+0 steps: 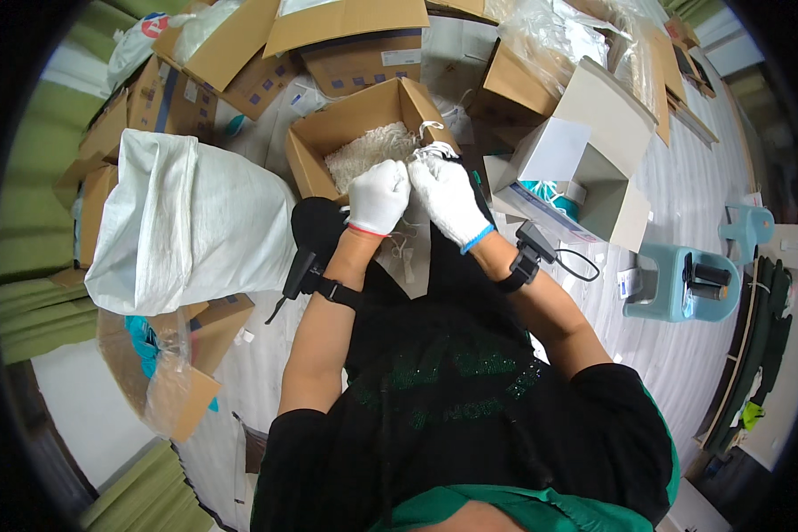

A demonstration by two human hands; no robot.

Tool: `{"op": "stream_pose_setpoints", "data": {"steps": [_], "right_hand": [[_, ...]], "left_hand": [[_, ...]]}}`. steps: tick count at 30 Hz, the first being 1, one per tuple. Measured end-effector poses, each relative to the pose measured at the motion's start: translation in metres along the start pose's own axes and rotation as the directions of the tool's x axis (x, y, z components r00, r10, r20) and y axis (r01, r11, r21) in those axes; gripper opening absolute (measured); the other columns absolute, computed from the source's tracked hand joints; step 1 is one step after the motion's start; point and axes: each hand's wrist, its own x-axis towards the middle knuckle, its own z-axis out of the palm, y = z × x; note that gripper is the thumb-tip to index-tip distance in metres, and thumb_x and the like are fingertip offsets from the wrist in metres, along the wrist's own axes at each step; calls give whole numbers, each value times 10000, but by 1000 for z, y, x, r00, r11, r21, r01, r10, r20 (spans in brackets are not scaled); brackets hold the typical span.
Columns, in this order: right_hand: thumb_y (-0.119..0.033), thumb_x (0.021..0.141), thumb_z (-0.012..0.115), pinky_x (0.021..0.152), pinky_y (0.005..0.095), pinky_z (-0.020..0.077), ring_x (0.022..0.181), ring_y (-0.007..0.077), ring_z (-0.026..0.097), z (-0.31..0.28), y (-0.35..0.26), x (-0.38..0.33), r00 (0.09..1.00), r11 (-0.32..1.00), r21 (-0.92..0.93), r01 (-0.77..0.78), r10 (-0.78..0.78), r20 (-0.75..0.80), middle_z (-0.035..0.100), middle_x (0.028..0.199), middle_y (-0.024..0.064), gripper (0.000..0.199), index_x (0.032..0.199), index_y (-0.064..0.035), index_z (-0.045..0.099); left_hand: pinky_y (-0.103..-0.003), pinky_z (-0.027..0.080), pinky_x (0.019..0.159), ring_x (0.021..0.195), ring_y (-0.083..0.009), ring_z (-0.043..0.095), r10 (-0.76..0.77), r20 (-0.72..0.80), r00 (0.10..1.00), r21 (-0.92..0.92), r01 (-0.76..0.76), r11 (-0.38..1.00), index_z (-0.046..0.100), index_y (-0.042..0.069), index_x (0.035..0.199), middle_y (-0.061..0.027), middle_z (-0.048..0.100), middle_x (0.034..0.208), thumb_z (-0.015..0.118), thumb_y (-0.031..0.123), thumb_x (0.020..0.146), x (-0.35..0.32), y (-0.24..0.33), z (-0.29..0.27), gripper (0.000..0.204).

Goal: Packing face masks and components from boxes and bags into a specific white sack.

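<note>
My left hand (pixel 379 197), in a white knit glove with a red cuff, is closed in a fist over the near side of an open cardboard box (pixel 315 146). Against it is my right hand (pixel 448 197), gloved in white with a blue cuff and closed on a bunch of white cords (pixel 434 152) whose loops stick out past the fingers. What the left fingers hold, if anything, is hidden. Inside the box lies a heap of thin, tangled white cords (pixel 372 151). A few strands hang below my hands, between my knees.
A big white woven sack (pixel 195 222) stands at my left. To the right, an open white box (pixel 550 151) holds teal items with white laces. More cartons (pixel 355 62) stand behind. Light blue stools (pixel 674 284) are at the right; a carton with plastic (pixel 204 390) sits lower left.
</note>
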Motion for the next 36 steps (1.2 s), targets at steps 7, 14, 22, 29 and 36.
{"op": "stream_pose_setpoints", "data": {"steps": [7, 14, 22, 29, 36], "right_hand": [[-244, 938, 554, 532, 420, 397, 546, 347, 517, -7, -22, -29, 995, 996, -35, -85, 87, 48, 532, 616, 211, 356, 682, 3, 557], [-276, 989, 543, 417, 259, 327, 461, 83, 442, -17, -35, -41, 864, 759, 411, -504, 445, 238, 489, 585, -31, 318, 747, -70, 545], [-284, 1012, 509, 421, 273, 340, 448, 92, 429, 13, -24, -25, 977, 908, 363, -211, 186, 103, 498, 585, 4, 304, 814, -60, 569], [-208, 984, 512, 391, 248, 340, 424, 86, 429, 9, -44, -14, 808, 507, 630, -588, 406, 427, 493, 587, -24, 243, 782, -95, 586], [-196, 974, 499, 342, 214, 255, 389, 60, 327, 9, -64, -14, 733, 198, 723, -662, 373, 569, 391, 560, -66, 266, 712, -157, 478]], "left_hand": [[-413, 433, 516, 553, -342, 560, 39, 4, 999, -81, -38, 996, 492, 42, 641, -166, 520, 607, 647, 77, 845, -20, -9, -18, 258], [-386, 418, 506, 521, -303, 535, -129, 23, 991, -93, 131, 987, 502, 36, 643, -151, 492, 579, 632, 117, 896, -29, 0, -26, 296], [-220, 299, 435, 500, -43, 417, -609, 479, 633, -736, 668, 115, 627, 84, 803, 53, 461, 599, 547, 325, 998, -8, 26, -36, 320], [-233, 198, 392, 413, -51, 288, -560, 622, 548, -773, 544, -327, 417, 199, 629, 78, 324, 553, 581, 344, 975, -6, 23, -42, 409], [-249, 303, 406, 405, -98, 349, -717, 532, 449, -808, 523, -272, 479, 153, 611, 56, 388, 548, 690, 126, 842, 12, 7, -33, 314]]}}
